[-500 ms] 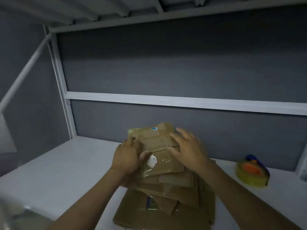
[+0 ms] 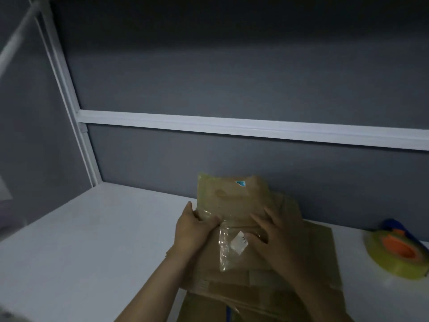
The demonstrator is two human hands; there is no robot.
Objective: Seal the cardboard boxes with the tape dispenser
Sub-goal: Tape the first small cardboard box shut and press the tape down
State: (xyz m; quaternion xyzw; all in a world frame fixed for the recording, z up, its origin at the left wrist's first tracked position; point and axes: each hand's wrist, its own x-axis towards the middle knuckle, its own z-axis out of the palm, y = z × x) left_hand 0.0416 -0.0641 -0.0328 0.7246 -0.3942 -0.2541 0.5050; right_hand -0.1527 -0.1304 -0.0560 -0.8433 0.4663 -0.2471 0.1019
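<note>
White tabletop [image 2: 81, 240], grey wall [image 2: 232, 77]. Flattened cardboard boxes [image 2: 320, 252], lower centre: your left hand [image 2: 190, 228] pinched the top box [image 2: 229, 196] edge; right hand [image 2: 274, 240] lay spread on it. Tape dispenser [image 2: 397, 252]: far right, nearer your right hand.

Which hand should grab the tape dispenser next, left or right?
Right, probably. The tape dispenser lies right of the boxes, nearer the right hand, which rests flat. The left hand grips the edge of the top box and would have to cross over.
</note>
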